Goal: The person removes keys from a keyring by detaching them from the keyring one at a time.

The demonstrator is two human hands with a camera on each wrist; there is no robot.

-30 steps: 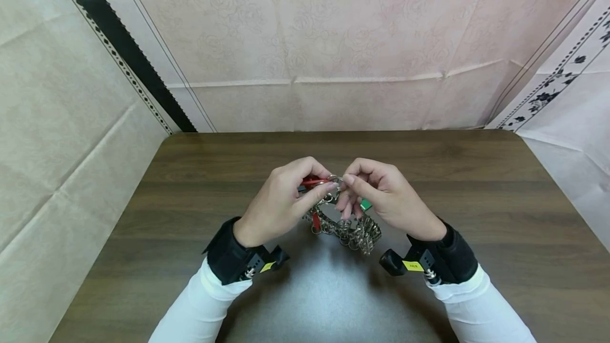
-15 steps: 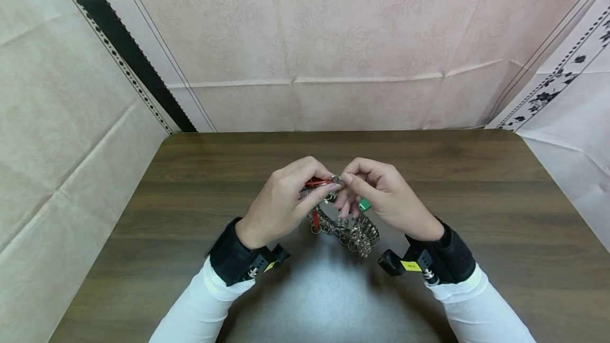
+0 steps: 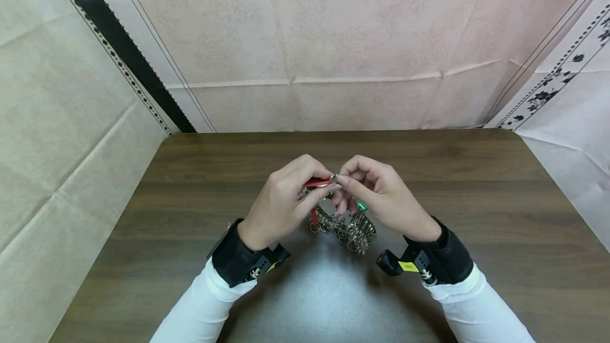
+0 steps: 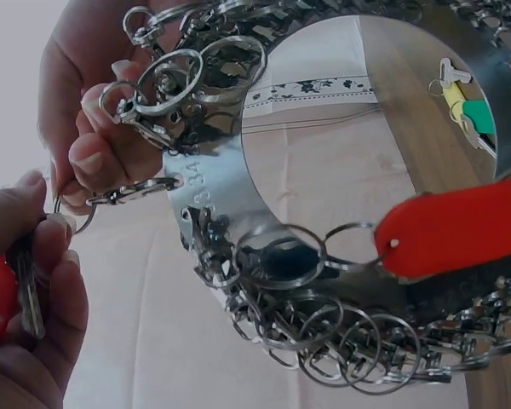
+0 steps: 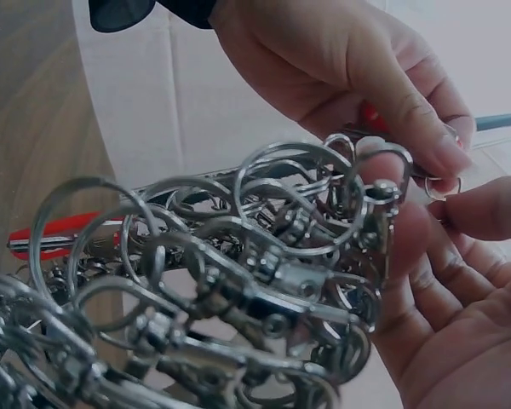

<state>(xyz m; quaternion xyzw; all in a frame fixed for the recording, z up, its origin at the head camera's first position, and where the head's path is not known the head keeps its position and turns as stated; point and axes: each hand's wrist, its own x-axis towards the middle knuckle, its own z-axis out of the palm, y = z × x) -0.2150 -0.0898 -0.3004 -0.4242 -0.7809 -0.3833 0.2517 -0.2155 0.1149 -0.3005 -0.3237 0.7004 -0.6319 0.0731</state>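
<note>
Both hands hold a steel band [image 3: 350, 229] hung with several key rings and clips a little above the table's middle. My left hand [image 3: 330, 182] pinches a key with a red head [image 3: 315, 181] between thumb and fingers. My right hand [image 3: 344, 187] pinches a small split ring [image 4: 72, 217] on a short chain from the band [image 4: 217, 192], its other fingers curled under the band. A red tag [image 4: 460, 230] and a green tag [image 3: 362, 206] hang from the rings. In the right wrist view the ring cluster [image 5: 238, 281] fills the frame below the left hand [image 5: 341, 60].
The dark wooden table [image 3: 476, 200] has its far edge against a pink cloth backdrop [image 3: 333, 41]. Beige cloth [image 3: 62, 120] hangs at the left and flowered white cloth [image 3: 572, 99] at the right. Black wrist straps with cameras sit on both white sleeves.
Both hands have drawn slightly closer together and a little higher with the band. The fingertips now meet at the small ring beside the red key.
</note>
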